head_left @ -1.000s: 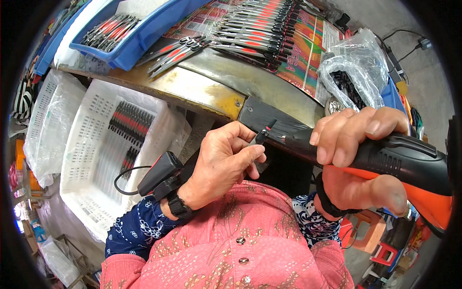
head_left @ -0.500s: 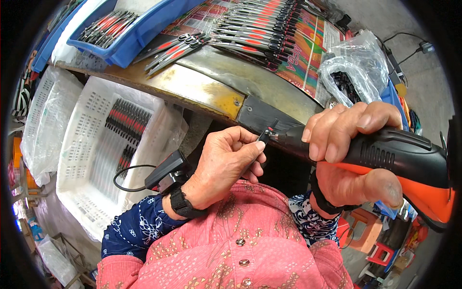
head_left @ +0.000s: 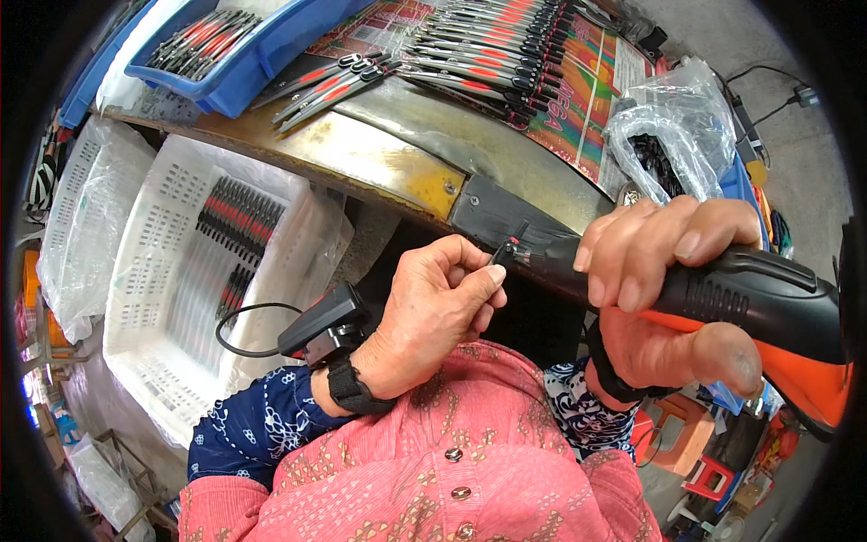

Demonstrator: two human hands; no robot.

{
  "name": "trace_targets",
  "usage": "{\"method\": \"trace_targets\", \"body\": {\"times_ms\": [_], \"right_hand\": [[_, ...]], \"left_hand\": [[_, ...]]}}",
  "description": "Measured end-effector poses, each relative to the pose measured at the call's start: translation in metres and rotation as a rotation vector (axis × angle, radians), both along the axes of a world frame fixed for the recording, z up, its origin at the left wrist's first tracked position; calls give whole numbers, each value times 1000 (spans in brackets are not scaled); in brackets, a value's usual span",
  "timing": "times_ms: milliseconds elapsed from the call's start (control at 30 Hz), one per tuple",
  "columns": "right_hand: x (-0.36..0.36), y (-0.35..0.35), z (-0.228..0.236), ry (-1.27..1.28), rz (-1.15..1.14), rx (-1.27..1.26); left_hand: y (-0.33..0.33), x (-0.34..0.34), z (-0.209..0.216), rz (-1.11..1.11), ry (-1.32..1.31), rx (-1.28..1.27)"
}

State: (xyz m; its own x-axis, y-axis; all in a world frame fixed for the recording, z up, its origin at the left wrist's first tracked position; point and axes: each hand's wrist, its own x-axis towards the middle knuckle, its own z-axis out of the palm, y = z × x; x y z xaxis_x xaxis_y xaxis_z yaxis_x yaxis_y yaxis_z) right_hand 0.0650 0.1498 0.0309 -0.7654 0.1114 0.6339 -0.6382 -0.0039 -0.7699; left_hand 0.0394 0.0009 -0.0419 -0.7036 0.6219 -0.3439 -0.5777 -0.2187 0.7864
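My right hand (head_left: 664, 257) is wrapped round a black and orange electric screwdriver (head_left: 768, 303), with the thumb underneath. Its bit end points left, to the table's edge. My left hand (head_left: 442, 303) pinches a small slim black piece (head_left: 502, 254) between thumb and fingertips; most of it is hidden by the fingers. A small red spot shows at its far end. The bit meets this piece or lies right beside it; I cannot tell whether they touch. Beyond, on the table, lies a row of slim grey, black and red tools (head_left: 479, 68), with several more (head_left: 334, 90) apart on the left.
A blue tray (head_left: 226, 95) of similar tools stands at the table's far left. Below it, a white perforated crate (head_left: 135, 312) holds rows of black and red pieces (head_left: 239, 217). A clear plastic bag (head_left: 682, 113) with black parts lies at the right. The metal tabletop (head_left: 433, 126) has a worn front edge.
Both hands, the screwdriver and the small piece have shifted only slightly relative to the table. My grips are the same.
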Motion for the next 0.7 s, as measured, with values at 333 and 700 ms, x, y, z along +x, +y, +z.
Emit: {"method": "trace_targets", "body": {"times_ms": [333,700], "right_hand": [[-3,-2,1,-22,-13,4],[-5,-4,1,-32,-25,5]], "left_hand": [[4,3,0,41,-17,-11],[4,4,2,47,-29,-32]]}}
